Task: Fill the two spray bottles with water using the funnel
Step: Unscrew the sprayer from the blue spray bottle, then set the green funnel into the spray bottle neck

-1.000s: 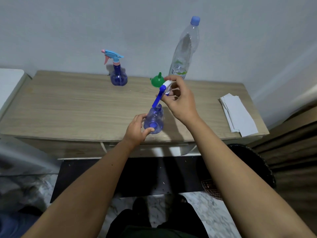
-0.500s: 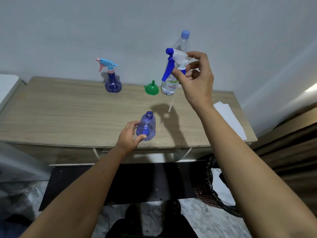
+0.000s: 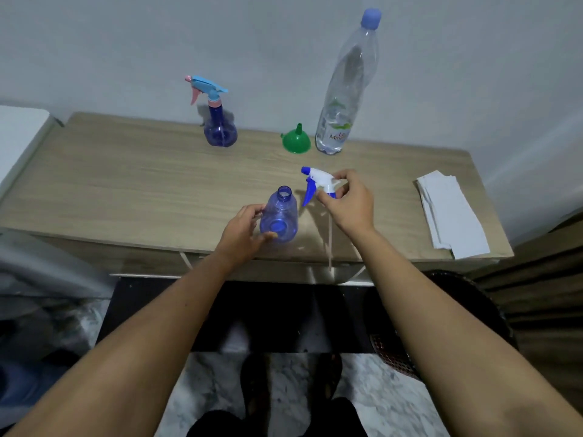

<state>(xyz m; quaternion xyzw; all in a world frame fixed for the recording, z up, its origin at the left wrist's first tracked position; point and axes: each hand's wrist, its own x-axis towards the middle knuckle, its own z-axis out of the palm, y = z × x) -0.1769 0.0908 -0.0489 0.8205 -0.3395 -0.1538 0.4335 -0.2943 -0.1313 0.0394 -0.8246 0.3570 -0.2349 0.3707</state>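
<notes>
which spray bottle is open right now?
The near spray bottle, held by the left hand: its neck is bare. The far spray bottle by the wall has its pink-and-blue sprayer on.

The open bottle (image 3: 279, 216) is translucent blue. The detached spray head (image 3: 318, 184) is white with a blue trigger. The far spray bottle (image 3: 220, 129) carries a light-blue and pink head. The funnel (image 3: 296, 140) is green, the tabletop (image 3: 126, 184) pale woodgrain, the floor (image 3: 372, 386) grey-white marbled.
</notes>
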